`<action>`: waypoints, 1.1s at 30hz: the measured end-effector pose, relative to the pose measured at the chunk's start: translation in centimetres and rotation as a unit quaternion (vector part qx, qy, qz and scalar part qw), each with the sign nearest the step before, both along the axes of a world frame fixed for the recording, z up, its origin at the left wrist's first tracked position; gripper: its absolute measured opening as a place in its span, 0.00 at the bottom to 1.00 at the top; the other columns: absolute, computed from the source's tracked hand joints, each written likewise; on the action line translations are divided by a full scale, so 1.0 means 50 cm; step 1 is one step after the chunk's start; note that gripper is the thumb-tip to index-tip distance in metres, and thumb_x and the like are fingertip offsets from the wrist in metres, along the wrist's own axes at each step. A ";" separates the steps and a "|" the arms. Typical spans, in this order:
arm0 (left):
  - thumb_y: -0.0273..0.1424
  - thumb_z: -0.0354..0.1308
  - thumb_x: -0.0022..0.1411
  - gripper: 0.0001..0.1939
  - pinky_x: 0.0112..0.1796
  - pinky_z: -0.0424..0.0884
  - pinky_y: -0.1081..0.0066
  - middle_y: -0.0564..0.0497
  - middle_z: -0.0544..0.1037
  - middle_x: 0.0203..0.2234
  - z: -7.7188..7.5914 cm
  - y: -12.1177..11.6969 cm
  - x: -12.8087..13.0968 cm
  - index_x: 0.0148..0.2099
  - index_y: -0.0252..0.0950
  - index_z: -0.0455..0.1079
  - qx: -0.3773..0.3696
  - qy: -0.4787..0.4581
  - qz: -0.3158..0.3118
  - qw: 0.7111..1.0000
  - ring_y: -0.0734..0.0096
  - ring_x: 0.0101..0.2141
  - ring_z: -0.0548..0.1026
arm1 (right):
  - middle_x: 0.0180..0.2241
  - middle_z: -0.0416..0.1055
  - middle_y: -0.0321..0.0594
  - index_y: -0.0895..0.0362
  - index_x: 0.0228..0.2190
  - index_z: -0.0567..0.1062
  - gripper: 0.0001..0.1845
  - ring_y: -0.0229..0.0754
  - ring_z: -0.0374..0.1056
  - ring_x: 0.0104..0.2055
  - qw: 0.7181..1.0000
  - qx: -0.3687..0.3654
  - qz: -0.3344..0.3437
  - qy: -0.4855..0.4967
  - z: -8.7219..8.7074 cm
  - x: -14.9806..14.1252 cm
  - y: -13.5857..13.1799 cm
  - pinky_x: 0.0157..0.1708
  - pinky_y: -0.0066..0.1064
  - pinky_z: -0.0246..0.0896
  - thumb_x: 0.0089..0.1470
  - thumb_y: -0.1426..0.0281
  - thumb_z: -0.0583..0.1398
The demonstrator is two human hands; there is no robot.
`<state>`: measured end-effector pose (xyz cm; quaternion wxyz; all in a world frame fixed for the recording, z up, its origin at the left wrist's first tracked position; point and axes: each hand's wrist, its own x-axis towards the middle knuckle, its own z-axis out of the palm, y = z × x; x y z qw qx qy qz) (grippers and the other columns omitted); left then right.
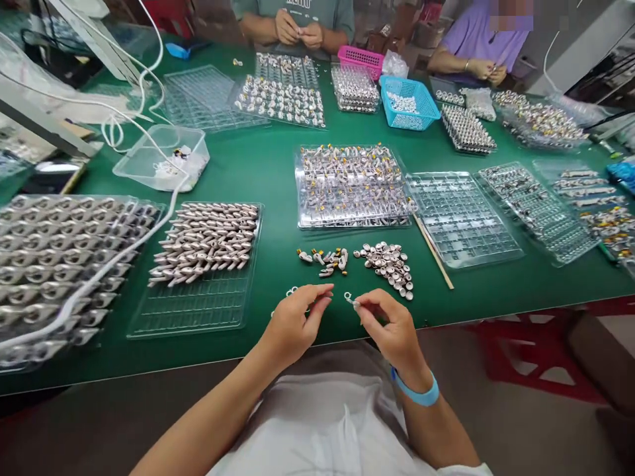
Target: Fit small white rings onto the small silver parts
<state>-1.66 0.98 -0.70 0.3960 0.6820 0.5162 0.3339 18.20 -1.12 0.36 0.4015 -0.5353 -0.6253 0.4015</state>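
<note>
Between the thumb and index finger of my right hand [389,324] is a small white ring-ended part [348,296], its ring pointing left. My left hand [300,317] is just to the left, thumb and fingers slightly apart, with nothing visible between them. Several white rings [292,291] lie partly hidden behind my left hand. Beyond my hands are a small group of white parts with orange tips [342,259] and a pile of small round metallic caps [389,264].
A clear tray of orange-tipped parts [352,185] sits ahead, beside a wooden stick [434,254] and a clear compartment tray [464,218]. Leftward are a tray of slim metallic pieces [208,238] and a clear tub [149,158]. A white cable [124,251] crosses there. Two people work opposite.
</note>
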 end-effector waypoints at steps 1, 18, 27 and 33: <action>0.34 0.51 0.68 0.15 0.41 0.75 0.65 0.45 0.80 0.41 0.004 -0.004 0.006 0.52 0.35 0.72 -0.056 -0.045 -0.009 0.997 0.64 0.40 0.77 | 0.31 0.69 0.35 0.54 0.35 0.74 0.03 0.34 0.65 0.28 0.998 -0.032 -0.007 0.056 -0.001 0.005 -0.010 0.28 0.26 0.61 0.59 0.70 0.59; 0.34 0.68 0.56 0.13 0.34 0.72 0.77 0.52 0.78 0.26 0.029 0.005 0.027 0.40 0.31 0.76 -0.361 -0.321 -0.013 0.875 0.78 0.27 0.75 | 0.34 0.66 0.39 0.49 0.52 0.70 0.27 0.39 0.65 0.36 0.971 0.214 0.104 -0.015 -0.019 0.022 -0.021 0.33 0.31 0.64 0.55 0.84 0.58; 0.29 0.63 0.59 0.04 0.38 0.76 0.74 0.50 0.80 0.31 0.038 -0.015 0.037 0.37 0.33 0.75 -0.221 -0.243 0.012 0.944 0.71 0.33 0.79 | 0.57 0.62 0.48 0.51 0.55 0.66 0.27 0.51 0.59 0.59 0.988 0.074 0.104 0.085 -0.016 0.008 -0.020 0.52 0.45 0.64 0.54 0.75 0.58; 0.19 0.59 0.59 0.12 0.36 0.74 0.75 0.51 0.79 0.32 0.036 -0.033 0.038 0.45 0.36 0.72 0.100 -0.126 -0.010 0.987 0.74 0.32 0.77 | 0.43 0.73 0.42 0.51 0.49 0.72 0.16 0.41 0.70 0.42 0.992 0.032 0.086 0.082 -0.007 -0.010 -0.007 0.43 0.34 0.68 0.59 0.73 0.59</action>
